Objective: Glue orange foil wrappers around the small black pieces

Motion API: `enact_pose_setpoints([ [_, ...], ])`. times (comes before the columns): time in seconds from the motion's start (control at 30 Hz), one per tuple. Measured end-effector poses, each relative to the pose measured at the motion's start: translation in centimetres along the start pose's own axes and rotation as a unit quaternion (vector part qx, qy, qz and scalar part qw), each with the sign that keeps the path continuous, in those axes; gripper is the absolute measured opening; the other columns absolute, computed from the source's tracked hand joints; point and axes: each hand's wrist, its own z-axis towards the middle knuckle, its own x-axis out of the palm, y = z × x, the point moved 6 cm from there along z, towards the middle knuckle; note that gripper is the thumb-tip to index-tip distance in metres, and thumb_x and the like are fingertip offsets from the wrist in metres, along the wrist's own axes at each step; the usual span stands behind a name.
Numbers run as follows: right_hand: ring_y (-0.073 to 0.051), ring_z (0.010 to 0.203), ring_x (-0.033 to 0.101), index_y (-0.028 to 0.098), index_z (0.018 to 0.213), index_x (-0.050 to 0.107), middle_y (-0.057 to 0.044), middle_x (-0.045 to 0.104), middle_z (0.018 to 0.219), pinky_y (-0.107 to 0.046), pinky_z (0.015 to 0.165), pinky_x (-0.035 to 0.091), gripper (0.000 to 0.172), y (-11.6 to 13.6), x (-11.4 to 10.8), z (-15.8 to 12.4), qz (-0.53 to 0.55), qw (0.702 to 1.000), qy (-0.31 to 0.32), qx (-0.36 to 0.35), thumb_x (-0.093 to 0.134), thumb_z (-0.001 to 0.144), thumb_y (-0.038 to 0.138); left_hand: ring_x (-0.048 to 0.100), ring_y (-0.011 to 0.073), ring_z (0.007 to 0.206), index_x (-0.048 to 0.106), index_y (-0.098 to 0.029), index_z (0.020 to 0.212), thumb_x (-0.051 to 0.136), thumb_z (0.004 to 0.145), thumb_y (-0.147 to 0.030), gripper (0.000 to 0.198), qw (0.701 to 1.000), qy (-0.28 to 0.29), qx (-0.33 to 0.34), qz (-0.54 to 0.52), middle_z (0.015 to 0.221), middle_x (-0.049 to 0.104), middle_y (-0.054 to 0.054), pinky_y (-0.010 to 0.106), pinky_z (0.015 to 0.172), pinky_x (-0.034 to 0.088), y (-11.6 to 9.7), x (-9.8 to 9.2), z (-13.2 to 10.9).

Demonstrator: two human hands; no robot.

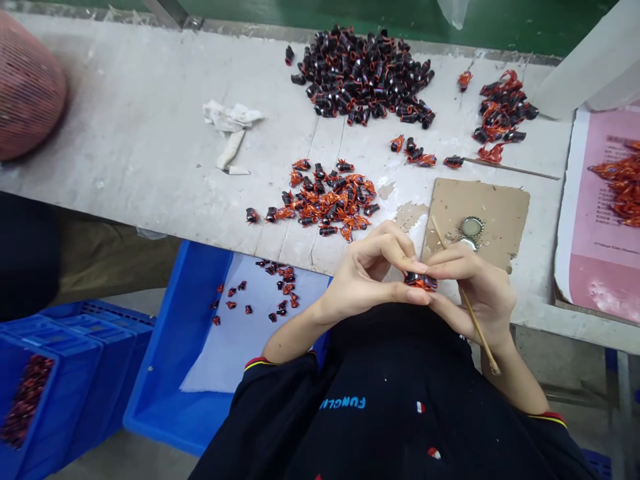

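L hand (367, 270) & R hand (477, 290) pinch orange/blk pc (421, 282); shirt txt (345, 403) incl. "FUN".

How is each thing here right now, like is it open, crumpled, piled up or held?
Orange-and-black piece: held.
Left hand: pinching that piece.
Right hand: pinching it too.
Wooden stick: tucked in the right hand.
Cardboard: lying flat.
Metal caps: resting on the cardboard, one partly hidden.
White tissue: crumpled.
Black pieces: piled up.
Blue bin: open, lined with a white sheet.
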Motion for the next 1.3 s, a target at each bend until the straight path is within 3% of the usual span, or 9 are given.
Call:
enact_pose_setpoints([
  [0.13, -0.017, 0.072, 0.067, 0.022, 0.091, 0.067, -0.004, 0.073, 0.085, -0.030, 0.065, 0.055, 0.010, 0.2, -0.2, 0.3, -0.031, 0.999, 0.004, -0.005, 0.073, 0.084, 0.017, 0.056, 0.0077, 0.072, 0.068, -0.021, 0.071, 0.090, 0.069, -0.024, 0.022, 1.000, 0.003, -0.016, -0.011, 0.074, 0.054, -0.003, 0.018, 0.063, 0.049, 0.2, -0.1, 0.0],
  [0.4, -0.018, 0.071, 0.069, 0.023, 0.089, 0.064, -0.004, 0.074, 0.084, -0.032, 0.065, 0.056, 0.011, 0.4, 0.1, 0.2, -0.061, 0.997, -0.014, -0.037, 0.072, 0.086, 0.016, 0.059, 0.0070, 0.078, 0.073, -0.024, 0.082, 0.088, 0.072, -0.021, 0.018, 0.999, 0.004, -0.014, -0.044, 0.080, 0.056, -0.002, 0.016, 0.072, 0.051, 1.0, -0.1, -0.3],
  [0.67, -0.016, 0.074, 0.067, 0.021, 0.092, 0.060, -0.004, 0.072, 0.082, -0.029, 0.066, 0.056, 0.008, 0.4, -0.4, 0.4, -0.068, 0.997, -0.005, -0.042, 0.064, 0.091, 0.015, 0.062, 0.0110, 0.085, 0.077, -0.027, 0.094, 0.092, 0.067, -0.026, 0.031, 0.999, -0.022, 0.028, 0.007, 0.088, 0.066, 0.001, 0.021, 0.079, 0.051, 1.5, 0.0, -0.4],
  [0.9, -0.014, 0.069, 0.064, 0.022, 0.092, 0.059, -0.001, 0.069, 0.078, -0.028, 0.063, 0.054, 0.008, 0.1, -0.8, 1.1, -0.094, 0.995, 0.024, -0.017, 0.064, 0.092, 0.016, 0.064, 0.0097, 0.083, 0.078, -0.027, 0.087, 0.090, 0.070, -0.027, 0.021, 0.993, -0.070, -0.052, -0.085, 0.086, 0.066, 0.000, 0.020, 0.079, 0.052, 3.2, 0.2, -0.4],
  [1.0, -0.015, 0.074, 0.066, 0.022, 0.104, 0.061, -0.003, 0.071, 0.084, -0.029, 0.067, 0.055, 0.011, 0.0, -1.4, 2.1, -0.145, 0.985, 0.092, -0.011, 0.064, 0.093, 0.021, 0.065, 0.0094, 0.087, 0.077, -0.025, 0.082, 0.088, 0.073, -0.030, 0.015, 0.983, -0.128, -0.076, -0.107, 0.089, 0.068, 0.000, 0.019, 0.082, 0.052, 3.4, -0.3, -0.3],
  [1.1, -0.019, 0.086, 0.069, 0.023, 0.122, 0.060, -0.006, 0.074, 0.096, -0.032, 0.073, 0.056, 0.032, -1.2, -3.6, 3.6, -0.227, 0.964, 0.134, -0.033, 0.068, 0.091, 0.026, 0.066, 0.0092, 0.087, 0.074, -0.024, 0.081, 0.084, 0.078, -0.040, 0.019, 0.963, -0.179, -0.123, -0.157, 0.087, 0.069, -0.001, 0.018, 0.077, 0.052, 3.6, -1.0, -0.3],
  [1.23, -0.026, 0.091, 0.065, 0.027, 0.119, 0.065, -0.008, 0.073, 0.100, -0.042, 0.079, 0.054, 0.024, -5.7, -7.0, 6.7, -0.400, 0.900, 0.147, -0.091, 0.057, 0.096, 0.024, 0.066, 0.0084, 0.073, 0.072, -0.022, 0.084, 0.087, 0.070, -0.049, 0.034, 0.925, -0.184, -0.206, -0.261, 0.076, 0.065, -0.003, 0.018, 0.067, 0.052, 4.3, -1.0, -0.3],
  [1.3, -0.028, 0.096, 0.063, 0.026, 0.122, 0.066, -0.011, 0.071, 0.110, -0.046, 0.082, 0.053, 0.028, -8.7, -7.2, 8.1, -0.410, 0.885, 0.205, -0.089, 0.049, 0.099, 0.025, 0.065, 0.0078, 0.072, 0.071, -0.021, 0.088, 0.088, 0.068, -0.049, 0.039, 0.915, -0.192, -0.224, -0.277, 0.076, 0.065, -0.003, 0.017, 0.067, 0.052, 4.5, -1.2, -0.4],
])
